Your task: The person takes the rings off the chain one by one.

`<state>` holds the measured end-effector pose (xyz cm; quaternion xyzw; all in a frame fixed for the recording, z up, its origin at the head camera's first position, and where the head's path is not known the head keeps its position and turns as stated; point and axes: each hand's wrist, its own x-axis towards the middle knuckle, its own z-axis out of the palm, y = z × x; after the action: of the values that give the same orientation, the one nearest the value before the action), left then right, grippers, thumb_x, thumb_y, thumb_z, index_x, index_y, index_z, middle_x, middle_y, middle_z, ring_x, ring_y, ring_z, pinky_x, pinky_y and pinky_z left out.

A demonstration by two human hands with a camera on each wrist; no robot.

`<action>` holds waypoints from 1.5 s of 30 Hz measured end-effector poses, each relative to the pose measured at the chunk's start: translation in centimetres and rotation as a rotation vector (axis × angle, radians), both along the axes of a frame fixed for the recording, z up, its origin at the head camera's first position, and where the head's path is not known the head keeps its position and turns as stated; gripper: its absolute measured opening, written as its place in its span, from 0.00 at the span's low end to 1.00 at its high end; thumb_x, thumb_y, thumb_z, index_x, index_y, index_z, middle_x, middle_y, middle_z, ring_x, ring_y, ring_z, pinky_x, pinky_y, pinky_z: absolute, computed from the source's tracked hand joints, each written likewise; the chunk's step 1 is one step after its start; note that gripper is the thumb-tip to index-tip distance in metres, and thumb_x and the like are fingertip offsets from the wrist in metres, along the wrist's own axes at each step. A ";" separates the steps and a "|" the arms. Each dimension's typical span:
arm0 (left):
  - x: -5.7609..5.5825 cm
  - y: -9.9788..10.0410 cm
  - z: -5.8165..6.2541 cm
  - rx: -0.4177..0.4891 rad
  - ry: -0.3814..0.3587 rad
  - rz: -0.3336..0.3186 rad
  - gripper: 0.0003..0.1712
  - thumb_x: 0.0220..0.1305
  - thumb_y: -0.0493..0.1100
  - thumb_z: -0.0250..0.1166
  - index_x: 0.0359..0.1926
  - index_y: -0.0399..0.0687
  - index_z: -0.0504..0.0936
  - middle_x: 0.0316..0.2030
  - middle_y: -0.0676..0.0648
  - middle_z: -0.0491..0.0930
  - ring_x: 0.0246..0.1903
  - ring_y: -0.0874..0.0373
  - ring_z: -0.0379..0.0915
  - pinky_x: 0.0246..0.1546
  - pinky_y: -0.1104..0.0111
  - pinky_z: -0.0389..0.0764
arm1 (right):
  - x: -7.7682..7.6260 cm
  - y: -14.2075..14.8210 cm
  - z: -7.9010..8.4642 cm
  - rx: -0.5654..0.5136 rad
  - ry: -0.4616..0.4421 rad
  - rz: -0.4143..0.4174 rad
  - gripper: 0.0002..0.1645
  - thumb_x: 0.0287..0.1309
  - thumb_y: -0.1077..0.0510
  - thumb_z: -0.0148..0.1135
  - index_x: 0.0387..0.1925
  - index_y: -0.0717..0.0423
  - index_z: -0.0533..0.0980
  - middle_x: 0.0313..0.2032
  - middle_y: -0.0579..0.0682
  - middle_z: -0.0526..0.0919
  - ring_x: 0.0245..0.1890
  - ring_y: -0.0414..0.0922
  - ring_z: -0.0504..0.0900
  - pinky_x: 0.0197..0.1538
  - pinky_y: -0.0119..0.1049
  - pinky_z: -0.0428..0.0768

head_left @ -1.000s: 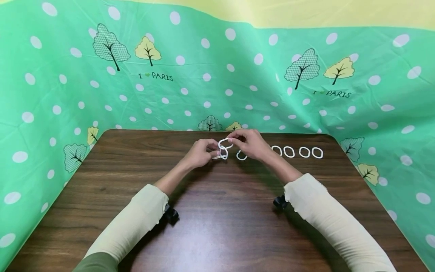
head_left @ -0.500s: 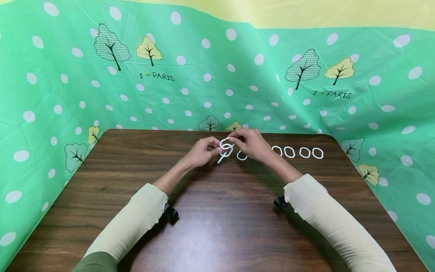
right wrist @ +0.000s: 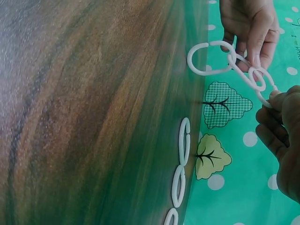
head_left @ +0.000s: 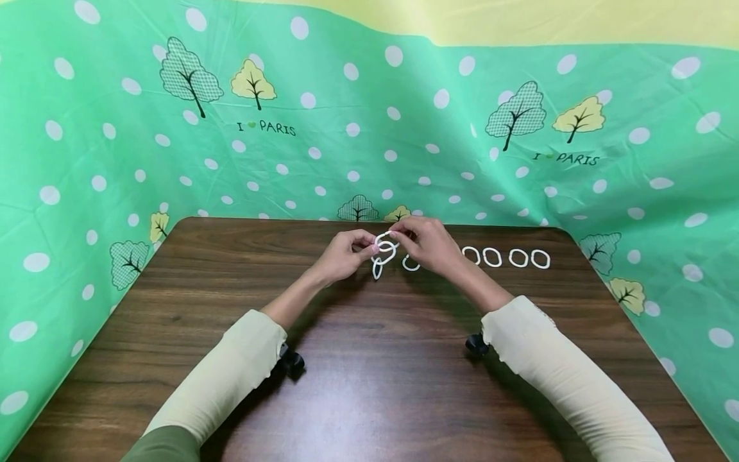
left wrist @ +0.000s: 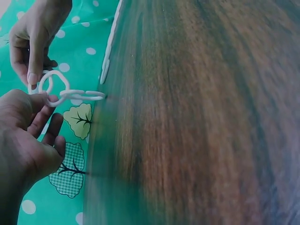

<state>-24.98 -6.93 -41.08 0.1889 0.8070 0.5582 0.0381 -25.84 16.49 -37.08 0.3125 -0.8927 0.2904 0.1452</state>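
Three white plastic chain links hang joined between the hands above the back of the table. My right hand (head_left: 426, 240) pinches the top link (right wrist: 268, 104) between thumb and fingertips. My left hand (head_left: 348, 254) pinches at the middle link (right wrist: 242, 75), close to where it passes through the top one. From the middle link dangles the lowest link (right wrist: 189, 60), and a small gap shows in its side. In the left wrist view, the fingers partly cover the middle link (left wrist: 67, 80) and the top link.
Several more white links (head_left: 540, 267) lie in a row on the brown wooden table (head_left: 369, 359), to the right near its back edge. One link (head_left: 410, 269) is partly hidden by the right hand. A green dotted cloth (head_left: 323, 147) hangs behind the table.
The lowest link has swung down from beside the left fingers and now hangs below the middle one. My left hand has shifted slightly up towards the joint; the right hand stays nearly in place.
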 end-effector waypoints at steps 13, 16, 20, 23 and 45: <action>0.1 0.4 0.3 -0.060 0.050 0.077 0.11 0.79 0.37 0.71 0.56 0.36 0.91 0.49 0.38 0.94 0.42 0.55 0.87 0.44 0.72 0.82 | -0.2 0.1 0.0 -0.005 -0.064 -0.037 0.10 0.78 0.60 0.71 0.51 0.62 0.91 0.43 0.57 0.94 0.37 0.50 0.85 0.42 0.43 0.83; 0.1 0.3 0.1 -0.070 0.046 0.095 0.11 0.79 0.38 0.72 0.57 0.38 0.92 0.49 0.39 0.95 0.43 0.56 0.88 0.42 0.73 0.81 | -0.4 0.3 0.0 -0.012 -0.103 -0.067 0.11 0.79 0.59 0.70 0.51 0.62 0.91 0.42 0.57 0.93 0.37 0.50 0.85 0.42 0.44 0.82; 0.1 0.1 -0.1 -0.085 0.057 0.124 0.11 0.79 0.38 0.72 0.55 0.40 0.93 0.46 0.41 0.95 0.41 0.58 0.87 0.41 0.73 0.80 | -0.9 0.8 -0.3 0.003 -0.177 -0.131 0.11 0.80 0.57 0.69 0.50 0.60 0.91 0.42 0.56 0.93 0.39 0.51 0.87 0.45 0.47 0.83; 0.1 0.1 -0.2 -0.083 0.059 0.125 0.10 0.78 0.38 0.73 0.54 0.39 0.93 0.44 0.42 0.95 0.39 0.60 0.85 0.40 0.72 0.79 | -1.3 1.1 -1.0 0.027 -0.249 -0.177 0.11 0.80 0.55 0.70 0.50 0.58 0.92 0.43 0.56 0.94 0.42 0.52 0.88 0.48 0.48 0.84; 0.3 0.4 0.1 -0.060 0.034 0.079 0.11 0.80 0.38 0.71 0.55 0.35 0.92 0.44 0.40 0.94 0.38 0.61 0.82 0.41 0.72 0.79 | -2.2 0.8 -4.0 0.035 -0.324 -0.239 0.12 0.76 0.55 0.74 0.49 0.59 0.92 0.45 0.57 0.97 0.48 0.54 0.94 0.56 0.52 0.88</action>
<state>-24.67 -6.57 -40.97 0.1654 0.8308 0.5313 0.0078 -28.03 17.33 -41.04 0.1560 -0.9401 0.3018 0.0277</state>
